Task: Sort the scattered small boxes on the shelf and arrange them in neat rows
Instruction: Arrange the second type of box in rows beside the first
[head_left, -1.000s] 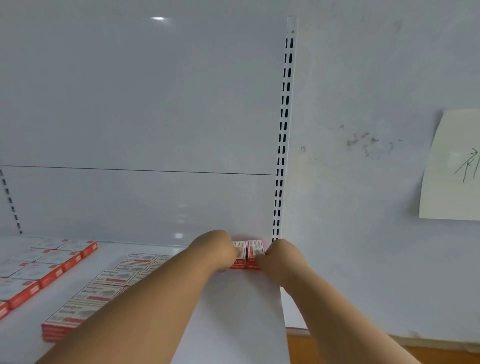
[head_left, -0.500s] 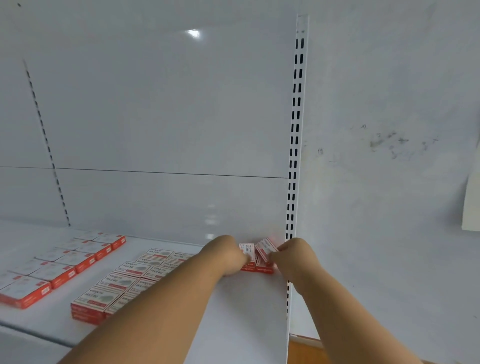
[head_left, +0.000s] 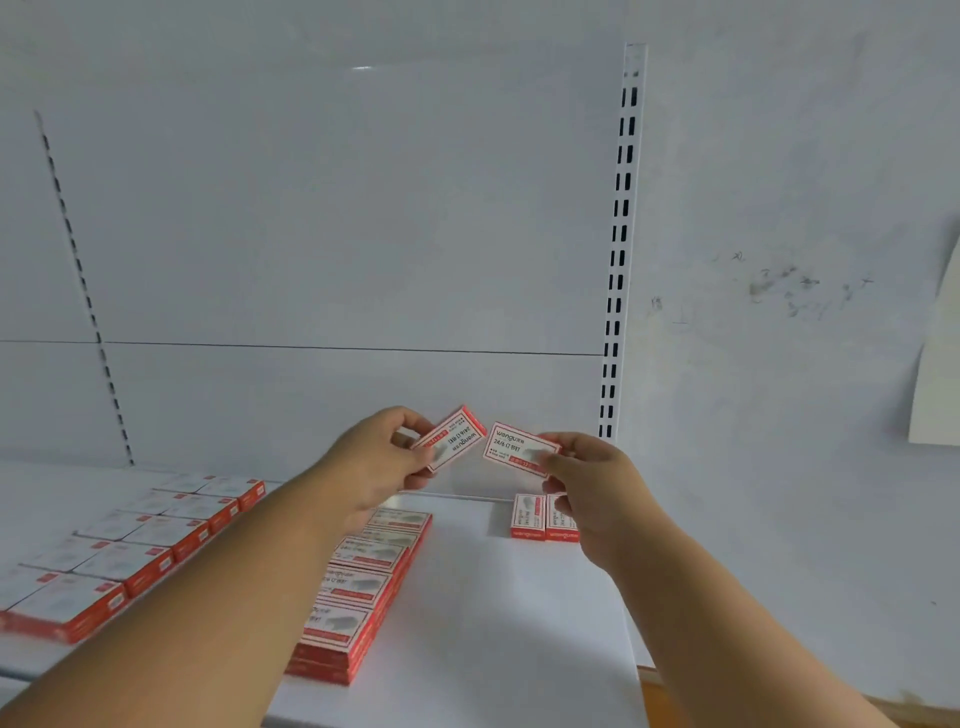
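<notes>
My left hand (head_left: 376, 467) pinches a small red-and-white box (head_left: 453, 439), tilted, above the white shelf (head_left: 488, 623). My right hand (head_left: 592, 480) pinches a second box of the same kind (head_left: 514, 448) beside it, the two boxes almost touching in the air. Below my right hand two more boxes (head_left: 530, 517) lie side by side at the shelf's back right corner, one partly hidden by my fingers. A stacked row of boxes (head_left: 358, 582) runs front to back under my left forearm.
Further rows of the same boxes (head_left: 130, 551) lie on the left part of the shelf. A slotted white upright (head_left: 618, 249) marks the shelf's right end, with a scuffed wall and a paper sheet (head_left: 940, 374) beyond it.
Both hands have lifted from the back right corner, each carrying one box up off the small pile. Two boxes stay on the shelf there. The view has shifted slightly left.
</notes>
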